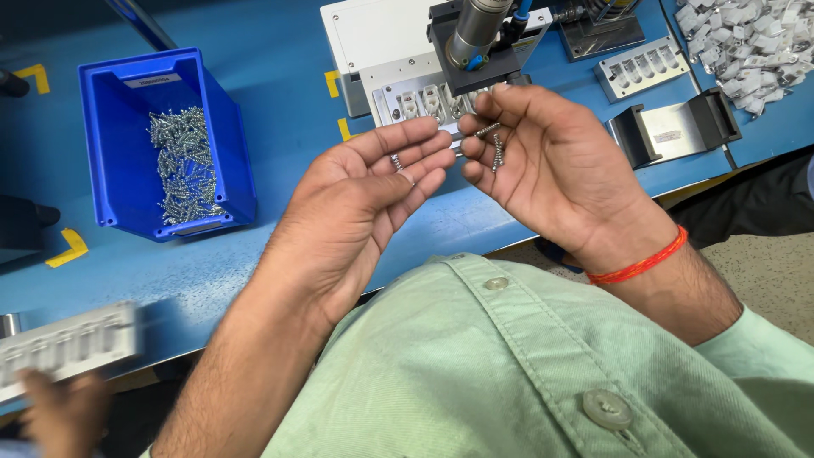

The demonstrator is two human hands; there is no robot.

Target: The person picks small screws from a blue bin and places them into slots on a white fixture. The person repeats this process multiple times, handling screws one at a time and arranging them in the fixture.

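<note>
My right hand [555, 170] is cupped open, palm up, so a few loose screws [494, 146] rest on its fingers. My left hand [369, 199] lies open beside it, screws [397, 161] on its fingertips. The fixture plate [424, 100] waits just beyond; the blue bin [127, 153] of screws sits leftward.

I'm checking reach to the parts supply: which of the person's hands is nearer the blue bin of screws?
Left. The left hand is open just right of the blue bin; the right hand, holding small screws, lies farther right beyond it.
</note>
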